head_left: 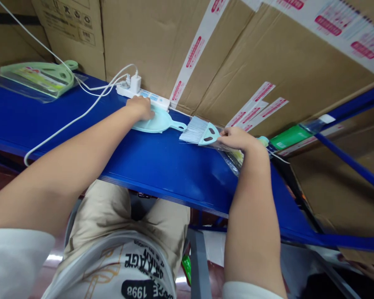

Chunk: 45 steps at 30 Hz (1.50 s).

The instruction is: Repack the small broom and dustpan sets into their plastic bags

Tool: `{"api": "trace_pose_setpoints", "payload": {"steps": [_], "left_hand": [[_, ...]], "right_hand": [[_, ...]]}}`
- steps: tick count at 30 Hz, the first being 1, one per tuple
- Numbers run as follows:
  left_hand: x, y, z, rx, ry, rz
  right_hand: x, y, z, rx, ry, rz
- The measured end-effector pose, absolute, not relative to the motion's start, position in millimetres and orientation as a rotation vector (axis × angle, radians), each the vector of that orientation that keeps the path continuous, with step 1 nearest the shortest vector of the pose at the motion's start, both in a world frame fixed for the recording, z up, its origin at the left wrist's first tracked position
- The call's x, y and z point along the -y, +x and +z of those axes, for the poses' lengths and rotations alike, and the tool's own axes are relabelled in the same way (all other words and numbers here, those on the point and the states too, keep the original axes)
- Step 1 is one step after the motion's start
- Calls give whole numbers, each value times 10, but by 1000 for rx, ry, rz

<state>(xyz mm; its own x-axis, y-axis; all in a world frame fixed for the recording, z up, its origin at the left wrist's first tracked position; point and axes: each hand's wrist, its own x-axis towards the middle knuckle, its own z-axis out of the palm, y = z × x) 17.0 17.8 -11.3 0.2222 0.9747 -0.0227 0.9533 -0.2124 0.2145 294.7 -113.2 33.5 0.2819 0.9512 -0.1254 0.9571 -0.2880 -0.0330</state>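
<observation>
My left hand (140, 108) lies over the edge of a mint-green plastic dustpan (154, 123), which sits flat on the blue metal shelf (174, 170) with its handle pointing right. My right hand (237, 139) grips the mint-green head of a small hand brush (199, 132) with white bristles pointing left. Under that hand and the brush lies a clear plastic bag (229, 155). The brush's bristles stop a little to the right of the dustpan's handle, without touching it.
A packaged green dustpan set (37, 79) lies at the shelf's far left. A white power strip (143, 93) with a plugged-in charger and white cables runs along the back edge. Cardboard boxes with printed tape stand behind the shelf. A blue metal upright crosses the right side.
</observation>
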Motion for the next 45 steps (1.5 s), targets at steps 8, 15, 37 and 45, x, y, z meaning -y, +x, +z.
{"api": "trace_pose_setpoints", "payload": {"steps": [8, 15, 37, 45], "left_hand": [[-221, 181, -135, -1834, 2283, 230], [-111, 269, -130, -1622, 2339, 324], [-256, 245, -173, -1456, 1831, 626], [-192, 256, -123, -1452, 1831, 614]], "right_hand": [[1085, 3165, 263, -1948, 2912, -136], [840, 2826, -8, -2616, 2683, -245], [1034, 2390, 15, -2406, 2227, -199], [1134, 2296, 104, -2267, 2228, -162]]}}
